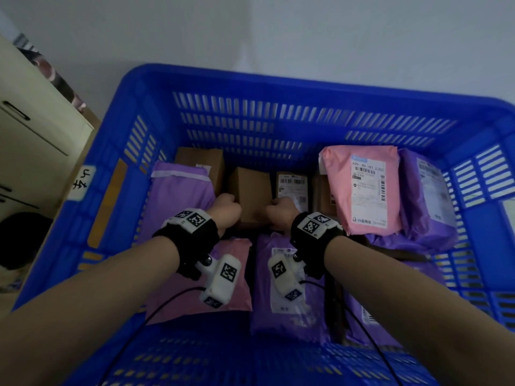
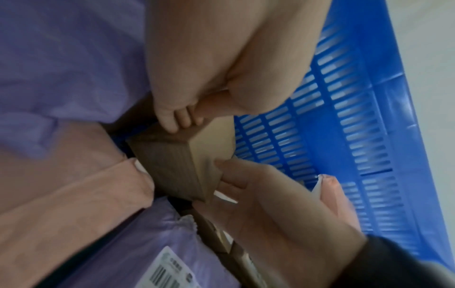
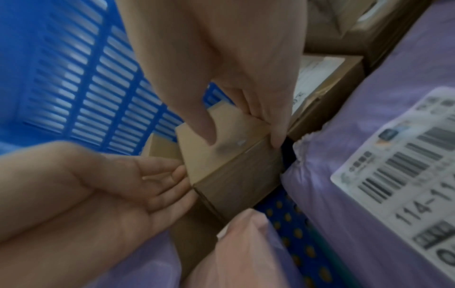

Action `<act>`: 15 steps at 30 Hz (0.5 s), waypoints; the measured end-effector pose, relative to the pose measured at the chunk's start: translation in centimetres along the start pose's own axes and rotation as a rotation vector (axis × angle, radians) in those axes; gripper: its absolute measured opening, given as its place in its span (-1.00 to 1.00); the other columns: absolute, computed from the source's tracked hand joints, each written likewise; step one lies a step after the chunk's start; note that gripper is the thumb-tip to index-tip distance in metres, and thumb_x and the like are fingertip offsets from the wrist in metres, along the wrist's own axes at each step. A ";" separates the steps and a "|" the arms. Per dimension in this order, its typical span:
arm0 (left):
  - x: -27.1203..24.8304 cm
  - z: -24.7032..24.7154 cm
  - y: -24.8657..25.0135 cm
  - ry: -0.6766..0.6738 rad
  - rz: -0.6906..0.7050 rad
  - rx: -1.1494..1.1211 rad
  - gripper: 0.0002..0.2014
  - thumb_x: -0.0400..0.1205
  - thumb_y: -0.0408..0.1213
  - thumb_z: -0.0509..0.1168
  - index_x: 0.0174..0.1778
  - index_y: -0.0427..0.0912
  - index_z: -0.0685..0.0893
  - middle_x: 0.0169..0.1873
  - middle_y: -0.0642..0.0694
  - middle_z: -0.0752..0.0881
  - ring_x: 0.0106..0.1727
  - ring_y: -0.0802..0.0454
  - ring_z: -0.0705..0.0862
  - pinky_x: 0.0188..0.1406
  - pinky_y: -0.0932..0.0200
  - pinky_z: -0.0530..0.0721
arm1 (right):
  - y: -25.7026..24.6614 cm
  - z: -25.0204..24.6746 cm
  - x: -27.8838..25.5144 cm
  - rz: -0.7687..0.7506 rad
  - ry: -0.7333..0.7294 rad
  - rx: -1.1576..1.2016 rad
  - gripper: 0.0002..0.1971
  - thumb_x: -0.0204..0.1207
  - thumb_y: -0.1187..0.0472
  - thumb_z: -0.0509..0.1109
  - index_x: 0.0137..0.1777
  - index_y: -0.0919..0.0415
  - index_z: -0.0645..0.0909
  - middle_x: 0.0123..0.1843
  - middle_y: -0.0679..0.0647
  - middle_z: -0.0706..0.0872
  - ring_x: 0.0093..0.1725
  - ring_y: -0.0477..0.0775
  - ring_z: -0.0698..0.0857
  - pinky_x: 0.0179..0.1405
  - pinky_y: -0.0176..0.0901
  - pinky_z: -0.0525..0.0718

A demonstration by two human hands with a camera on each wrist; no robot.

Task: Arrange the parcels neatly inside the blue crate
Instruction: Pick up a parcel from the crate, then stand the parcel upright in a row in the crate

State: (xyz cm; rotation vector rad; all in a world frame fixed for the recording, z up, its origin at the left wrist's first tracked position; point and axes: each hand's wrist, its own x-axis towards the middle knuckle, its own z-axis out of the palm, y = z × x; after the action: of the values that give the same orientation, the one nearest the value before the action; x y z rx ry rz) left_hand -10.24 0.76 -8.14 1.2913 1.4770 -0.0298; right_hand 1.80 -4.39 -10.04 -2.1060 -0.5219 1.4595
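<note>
A pale wall (image 1: 334, 37) rises behind the blue crate (image 1: 250, 84), and a cream cabinet (image 1: 30, 115) stands off the crate's left side. Inside the crate, a small cardboard box (image 1: 250, 193) stands near the middle of the floor, toward the far wall, with both hands on it. The left hand (image 1: 227, 210) holds the box's left side, its fingers (image 2: 182, 118) curled over the upper edge in the left wrist view; this grip is grasping the box. The right hand (image 1: 281, 211) holds the right side, thumb (image 3: 206, 124) pressed on the top face and fingers down the side, so that grip grasps the same box. A taller brown box (image 1: 200, 165) stands at the far wall to the left, partly behind a purple mailer (image 1: 181, 196) that lies along the crate's left wall. A labelled box (image 1: 292, 188) sits just right of the held one. A pink mailer (image 1: 362, 190) with a white shipping label leans in the far right corner over another purple mailer (image 1: 429, 196). Nearer the front edge lie a pink mailer (image 1: 234, 274) and a purple mailer with a label (image 1: 278, 302), partly under the wrists. A white tag with handwriting (image 1: 82, 182) is stuck on the crate's left rim.
</note>
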 end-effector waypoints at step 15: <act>-3.1 -2.7 2.6 0.016 0.259 0.084 -0.45 0.59 -0.69 -0.03 0.50 -0.32 0.46 0.43 -0.33 0.52 0.48 -0.21 0.47 0.37 0.19 0.43 | 0.4 -0.5 -3.9 -0.065 -0.025 0.386 -0.24 0.14 0.08 0.62 0.35 0.36 0.55 0.19 0.23 0.74 0.11 0.20 0.76 -0.01 -0.01 0.78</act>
State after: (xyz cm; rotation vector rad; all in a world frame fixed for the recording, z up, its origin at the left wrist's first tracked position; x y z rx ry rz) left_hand -10.95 1.37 -3.41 1.5455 1.3236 0.0894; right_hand 0.88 -7.09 -7.28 -1.7542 -0.2859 1.4209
